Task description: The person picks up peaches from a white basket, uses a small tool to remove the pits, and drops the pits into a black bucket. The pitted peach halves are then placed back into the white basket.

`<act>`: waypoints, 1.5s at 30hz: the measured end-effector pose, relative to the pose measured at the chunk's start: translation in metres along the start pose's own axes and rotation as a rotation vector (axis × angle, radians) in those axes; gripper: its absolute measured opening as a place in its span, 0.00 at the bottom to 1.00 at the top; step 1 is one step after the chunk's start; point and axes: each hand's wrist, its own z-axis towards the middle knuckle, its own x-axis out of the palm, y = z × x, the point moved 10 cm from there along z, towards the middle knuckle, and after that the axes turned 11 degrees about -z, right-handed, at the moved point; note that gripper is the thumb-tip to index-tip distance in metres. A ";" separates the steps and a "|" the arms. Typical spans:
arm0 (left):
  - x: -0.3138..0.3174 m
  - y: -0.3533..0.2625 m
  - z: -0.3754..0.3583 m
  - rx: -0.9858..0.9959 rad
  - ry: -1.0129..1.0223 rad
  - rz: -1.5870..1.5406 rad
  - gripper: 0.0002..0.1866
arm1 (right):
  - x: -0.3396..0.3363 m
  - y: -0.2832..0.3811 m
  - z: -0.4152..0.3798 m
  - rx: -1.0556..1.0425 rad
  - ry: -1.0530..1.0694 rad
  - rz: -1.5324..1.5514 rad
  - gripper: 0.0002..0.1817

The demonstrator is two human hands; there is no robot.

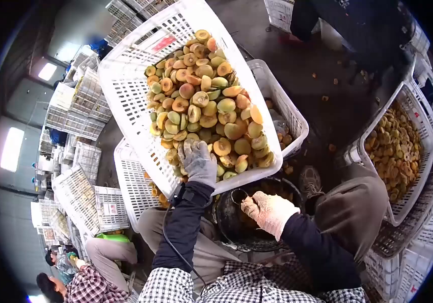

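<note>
My left hand [199, 162], in a grey glove, reaches into a tilted white basket [130, 96] and touches the halved fruits [211, 108] at its lower edge. Its fingers point into the pile; whether they grip a piece is hidden. Over a black bucket [231, 230] between my legs is my right hand [271, 213], in a pale, stained glove. Its fingers are closed on a metal ring [238, 196] that stands out to their left. Some fruit pieces lie inside the bucket, partly hidden by this hand.
Another white basket [289, 108] sits behind the tilted one, and one [125, 174] is under its left side. A full fruit basket [395, 214] stands at right. Co-workers [93, 285] sit at lower left; another person [358, 25] is at upper right. Crates [75, 116] are stacked at left.
</note>
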 end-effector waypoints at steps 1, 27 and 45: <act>-0.003 0.004 -0.001 -0.005 -0.005 -0.001 0.14 | -0.007 0.003 0.000 -0.021 -0.064 0.033 0.26; -0.065 -0.061 -0.074 -0.680 0.341 -2.371 0.20 | -0.009 0.062 -0.014 -0.205 -0.278 0.088 0.20; -0.061 -0.067 -0.079 -0.686 0.376 -2.193 0.28 | -0.009 0.067 -0.017 -0.410 -0.295 0.163 0.19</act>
